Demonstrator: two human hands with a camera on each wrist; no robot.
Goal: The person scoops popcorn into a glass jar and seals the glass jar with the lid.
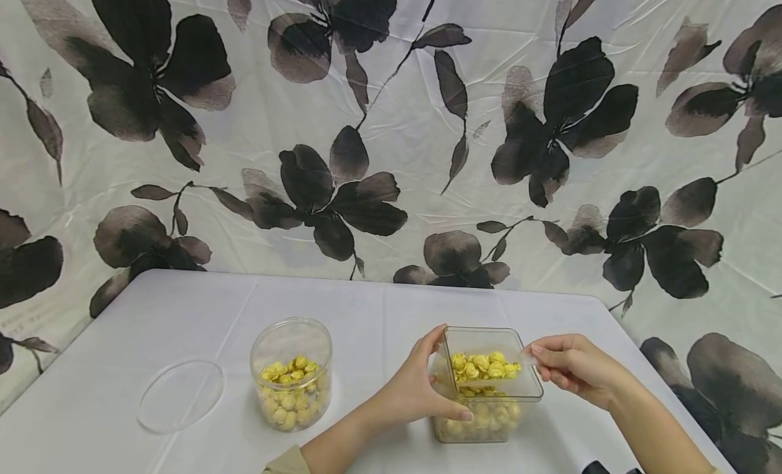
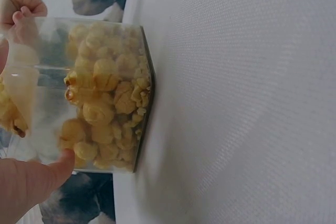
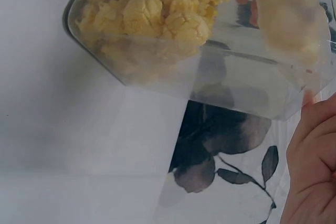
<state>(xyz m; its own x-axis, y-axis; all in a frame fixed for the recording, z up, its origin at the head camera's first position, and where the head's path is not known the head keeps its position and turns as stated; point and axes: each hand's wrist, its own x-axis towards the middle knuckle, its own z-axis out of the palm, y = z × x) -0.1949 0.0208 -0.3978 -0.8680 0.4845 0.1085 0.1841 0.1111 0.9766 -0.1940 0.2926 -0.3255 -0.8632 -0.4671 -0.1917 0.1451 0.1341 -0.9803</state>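
Observation:
A clear square container (image 1: 504, 398), partly filled with yellow popcorn (image 1: 476, 420), stands on the table toward the right. My left hand (image 1: 411, 387) grips its left side, thumb across the front and fingers behind the rim. With my right hand (image 1: 577, 367) I pinch the handle of a translucent plastic scoop (image 3: 287, 22) at the container's right rim. Popcorn pieces (image 1: 485, 365) lie on the scoop, within the upper part of the container and above the rest. In the left wrist view, the left thumb (image 2: 52, 174) presses on the container wall.
Left of the container stands an open clear round jar (image 1: 292, 338), about half full of popcorn (image 1: 287, 399). A clear round lid (image 1: 181, 396) lies flat farther left on the white-covered table (image 1: 379, 324). Dark objects (image 1: 594, 468) show at the bottom edge. A floral cloth (image 1: 427, 155) hangs behind.

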